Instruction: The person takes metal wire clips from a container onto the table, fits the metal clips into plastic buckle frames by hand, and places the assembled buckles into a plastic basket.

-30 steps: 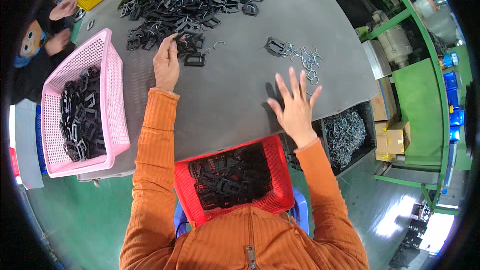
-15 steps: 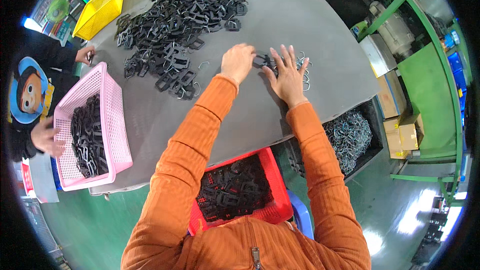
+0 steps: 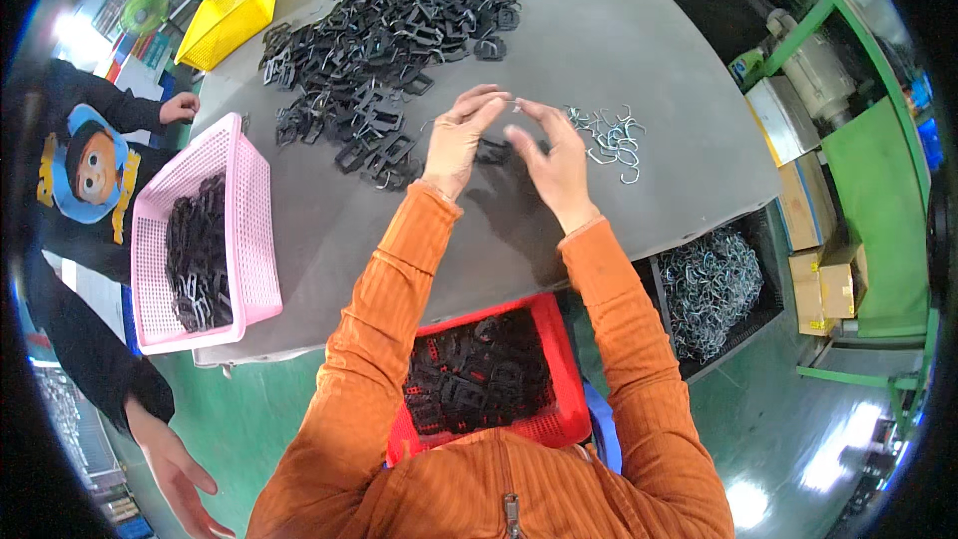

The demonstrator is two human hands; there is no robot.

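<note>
My left hand [image 3: 457, 140] and my right hand [image 3: 555, 162] meet above the grey table, fingertips almost together. A thin, shiny metal hook [image 3: 514, 103] shows between them. The left thumb and fingers pinch at one end; the right fingertips close on the other, its thumb lower down. Whether a black part is also inside the left hand is hidden. Below and between the hands lie black plastic buckles [image 3: 491, 151], partly covered. Loose metal hooks [image 3: 611, 140] are spread just right of my right hand. A large pile of black buckles with hooks [image 3: 399, 35] covers the table's far left part.
At left stands a pink basket [image 3: 261, 250] of black parts, beside a co-worker in black [image 3: 95, 175]. A red basket [image 3: 571, 369] of buckles sits before me; a dark crate of hooks [image 3: 711, 289] is at right. A yellow basket [image 3: 230, 10] stands far left.
My right hand has left the loose hooks and come left to my left hand, with a metal hook now between them. The co-worker's nearer arm has swung down and away from the pink basket.
</note>
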